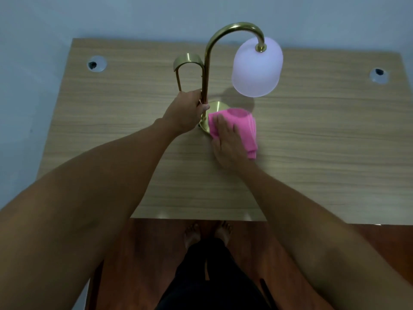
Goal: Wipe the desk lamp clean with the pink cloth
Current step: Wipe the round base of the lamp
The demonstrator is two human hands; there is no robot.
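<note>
A brass desk lamp [206, 63] stands in the middle of the wooden desk, its curved stem arching over to a frosted white shade [257, 68] on the right. My left hand [186, 113] is closed around the lower stem, just above the round brass base [218, 107]. The folded pink cloth [243, 126] lies over the right part of that base and the desk beside it. My right hand [228, 142] rests flat on the cloth's near left side, pressing it down. Most of the base is hidden under cloth and hands.
The wooden desk [312, 164] has two round cable holes, one at the back left [96, 63] and one at the back right [378, 75]. A pale wall runs behind it. My bare feet [207, 234] stand on the reddish floor at the desk's front edge.
</note>
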